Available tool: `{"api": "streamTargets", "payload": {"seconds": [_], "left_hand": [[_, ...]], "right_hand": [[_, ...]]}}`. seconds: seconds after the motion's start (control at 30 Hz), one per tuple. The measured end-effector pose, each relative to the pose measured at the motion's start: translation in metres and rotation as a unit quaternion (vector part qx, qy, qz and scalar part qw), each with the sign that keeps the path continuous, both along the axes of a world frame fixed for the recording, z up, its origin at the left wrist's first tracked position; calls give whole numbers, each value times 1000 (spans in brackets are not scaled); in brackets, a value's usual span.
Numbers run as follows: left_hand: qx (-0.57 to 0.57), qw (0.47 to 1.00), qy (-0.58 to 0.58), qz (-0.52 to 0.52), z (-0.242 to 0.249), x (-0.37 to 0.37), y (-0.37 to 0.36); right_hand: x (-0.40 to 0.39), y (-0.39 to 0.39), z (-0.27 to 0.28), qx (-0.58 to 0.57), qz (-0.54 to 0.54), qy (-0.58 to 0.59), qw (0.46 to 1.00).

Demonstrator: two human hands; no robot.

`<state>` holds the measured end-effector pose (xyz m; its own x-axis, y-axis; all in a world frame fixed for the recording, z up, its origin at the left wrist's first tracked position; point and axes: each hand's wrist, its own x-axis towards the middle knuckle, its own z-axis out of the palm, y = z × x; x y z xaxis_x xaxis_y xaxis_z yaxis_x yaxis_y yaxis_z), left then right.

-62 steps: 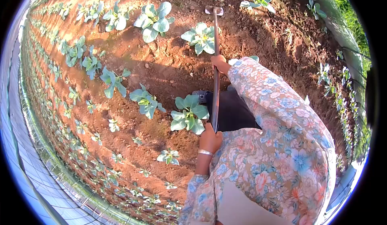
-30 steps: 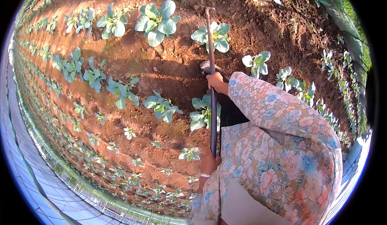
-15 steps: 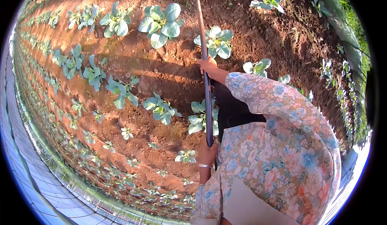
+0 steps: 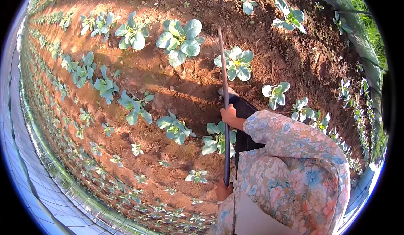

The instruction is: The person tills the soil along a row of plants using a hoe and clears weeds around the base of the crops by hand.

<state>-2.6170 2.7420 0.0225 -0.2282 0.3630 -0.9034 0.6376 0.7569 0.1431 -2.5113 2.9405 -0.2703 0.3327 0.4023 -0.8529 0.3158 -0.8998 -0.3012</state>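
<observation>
A long-handled hoe [image 4: 224, 71] runs up the middle of the view, its shaft brown at the far end and dark near me. Its far end meets the soil, where the blade cannot be made out. My right hand [image 4: 229, 114] is closed around the middle of the shaft. Lower down, my left hand [image 4: 223, 191] grips the near end of the handle, with a band at its wrist. A leafy green plant [image 4: 238, 63] stands just right of the shaft. Another leafy plant [image 4: 216, 139] grows beside the handle between my hands, partly covered by it.
Rows of leafy plants [image 4: 180, 41] grow in reddish-brown soil [image 4: 168, 92] on the left and ahead. More seedlings [image 4: 276, 94] line the right. My dark-trousered leg [image 4: 244, 127] is close to the shaft. Pale sheeting [image 4: 25, 163] borders the left, and netting [image 4: 357, 37] the right.
Both hands have drawn the hoe back towards my body. Its metal head, seen earlier at the top edge, no longer shows clearly. The view has shifted slightly.
</observation>
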Motion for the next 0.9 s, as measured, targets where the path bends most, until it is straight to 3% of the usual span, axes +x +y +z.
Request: {"api": "streamTargets", "payload": {"seconds": [0.03,0.1,0.17,0.23,0.3,0.33,0.4,0.47,0.5,0.53,0.57,0.63,0.67,0.7,0.73,0.77,0.8,0.9], "left_hand": [[-3,1000,15,16,13,-5,-18],[-6,999,35,32,24,-7,-40],[10,998,44,34,22,-8,-50],[41,998,44,19,9,-10,-53],[93,995,31,-18,-21,-11,-47],[113,993,21,-28,-37,-7,-34],[126,992,-4,-3,-54,8,35],[102,994,-9,35,-62,28,116],[130,990,-29,49,-65,37,147],[219,972,-45,69,-76,43,161],[188,977,-52,81,-71,45,161],[136,983,-64,101,-57,45,173],[178,980,-57,70,-63,38,135],[132,990,-28,48,-53,30,107],[88,996,1,26,-42,22,77],[55,998,-10,38,-33,13,38],[36,998,-13,54,-23,8,6],[19,994,17,109,9,3,-42]], "right_hand": [[2,-7,55,-25,-84,74,993],[-4,-57,56,-58,-130,131,981],[-3,-58,77,-106,-97,139,980],[-4,-39,69,-52,-126,169,976],[-3,16,75,7,-147,166,975],[-5,34,43,46,-155,169,972],[13,102,28,130,-74,175,973],[25,187,15,98,-7,123,988],[33,215,17,155,-26,183,971],[34,247,29,109,10,150,983],[36,262,1,61,47,117,990],[20,225,-42,-11,73,55,996],[11,202,-64,-50,99,25,994],[6,158,-45,5,102,28,994],[-2,116,-22,11,9,37,999],[-4,68,-42,20,32,86,996],[-9,52,13,11,5,85,996],[-8,-4,52,-49,-53,112,991]]}}
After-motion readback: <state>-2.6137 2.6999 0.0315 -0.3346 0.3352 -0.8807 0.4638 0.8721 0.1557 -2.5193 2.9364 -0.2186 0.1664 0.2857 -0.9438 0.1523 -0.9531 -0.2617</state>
